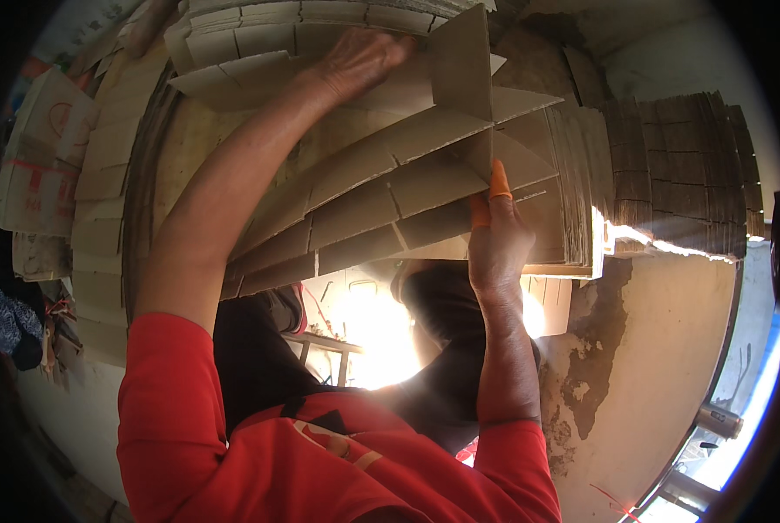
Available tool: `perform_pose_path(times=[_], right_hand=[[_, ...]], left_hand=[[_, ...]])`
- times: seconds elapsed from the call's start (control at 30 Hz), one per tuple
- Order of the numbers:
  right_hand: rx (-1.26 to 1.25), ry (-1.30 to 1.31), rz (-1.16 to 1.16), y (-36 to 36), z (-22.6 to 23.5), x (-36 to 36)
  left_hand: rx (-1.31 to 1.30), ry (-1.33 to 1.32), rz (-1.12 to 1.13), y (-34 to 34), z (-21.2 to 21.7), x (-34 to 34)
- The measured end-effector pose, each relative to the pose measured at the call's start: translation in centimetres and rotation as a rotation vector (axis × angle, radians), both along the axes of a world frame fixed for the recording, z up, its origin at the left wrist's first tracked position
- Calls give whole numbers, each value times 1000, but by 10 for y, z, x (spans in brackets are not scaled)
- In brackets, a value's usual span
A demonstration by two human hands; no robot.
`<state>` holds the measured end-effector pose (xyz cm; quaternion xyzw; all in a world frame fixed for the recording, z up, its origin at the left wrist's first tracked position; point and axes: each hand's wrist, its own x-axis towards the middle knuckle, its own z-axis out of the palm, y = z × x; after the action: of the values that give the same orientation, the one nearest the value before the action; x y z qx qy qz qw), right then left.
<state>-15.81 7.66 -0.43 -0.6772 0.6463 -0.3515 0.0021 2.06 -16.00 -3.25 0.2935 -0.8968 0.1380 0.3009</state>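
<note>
Several long slotted cardboard strips (355, 187) fan out toward the lower left in front of me. An upright cardboard cross piece (461, 65) meets them near their right ends. My right hand (501, 240), with orange covers on finger and thumb, pinches this cardboard divider at the near end of the cross piece. My left hand (364, 63) reaches beyond the strips, over another cardboard strip (233, 80) beside the far stack. Its fingers are curled closed, and their tips are hidden, so I cannot make out what they hold.
At the far side lies a stack of slotted cardboard (268, 39). More stacked cardboard (669, 166) stands at the right, and a row of pale sheets (102, 218) runs along the left. A white box (46, 152) sits at the far left. Bright light glares between my legs.
</note>
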Motion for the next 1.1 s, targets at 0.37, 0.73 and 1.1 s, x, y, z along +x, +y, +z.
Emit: perform_pose_path(times=[0.37,0.73,1.1], right_hand=[[79,55,-23,4,6,-6],[79,115,-17,15,25,-1],[190,210,15,20,29,0]], left_hand=[[263,1,-124,28,12,0],[236,77,-108,39,10,7],[269,53,-72,52,1,8]])
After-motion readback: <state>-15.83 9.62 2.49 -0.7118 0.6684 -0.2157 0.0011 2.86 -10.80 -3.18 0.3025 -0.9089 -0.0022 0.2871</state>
